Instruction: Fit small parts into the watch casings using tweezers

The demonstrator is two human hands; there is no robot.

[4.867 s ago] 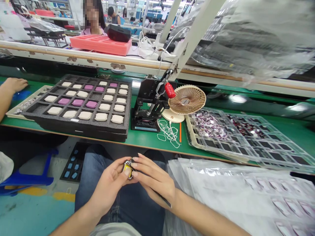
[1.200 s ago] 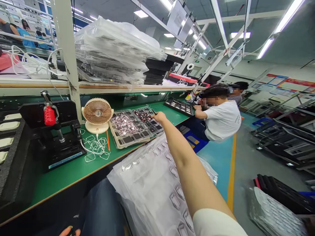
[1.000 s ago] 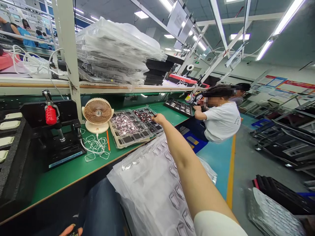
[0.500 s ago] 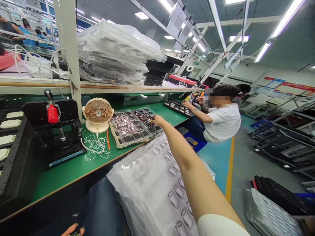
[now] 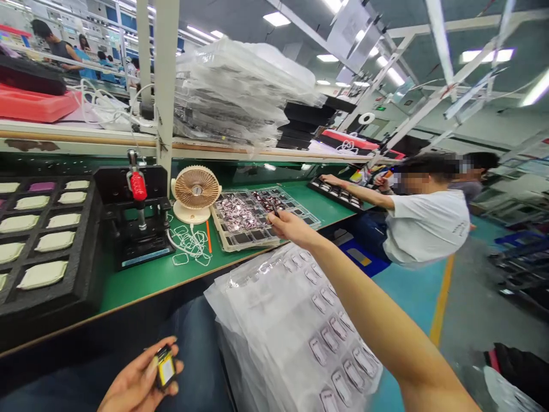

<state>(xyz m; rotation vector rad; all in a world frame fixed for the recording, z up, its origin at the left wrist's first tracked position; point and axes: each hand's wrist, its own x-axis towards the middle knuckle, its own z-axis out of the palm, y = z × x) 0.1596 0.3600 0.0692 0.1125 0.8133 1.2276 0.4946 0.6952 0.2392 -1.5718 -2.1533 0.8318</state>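
Low in the view, my left hand (image 5: 143, 377) is closed around a small black-framed device (image 5: 166, 369) whose inside shows yellow with a white patch. My right hand (image 5: 294, 228) reaches out over the bench, its fingers pinched on a thin dark tool (image 5: 275, 213); its exact kind is too small to make out. Just beyond those fingers lies a clear compartment tray (image 5: 300, 216) holding a pile of pinkish, shiny small parts (image 5: 240, 213) and a heap of dark reddish small parts (image 5: 268, 201).
A beige fan (image 5: 196, 191) and a black press with a red handle (image 5: 138, 186) stand on the green bench. Left is a black foam tray (image 5: 81, 274) with pale cases. Plastic-wrapped sheets (image 5: 257, 303) lie before me. A co-worker (image 5: 424, 223) sits further right.
The view has swung left. My left hand has come up into view with the small device. My right hand has drawn back slightly from the dark parts, still pinching the thin tool.
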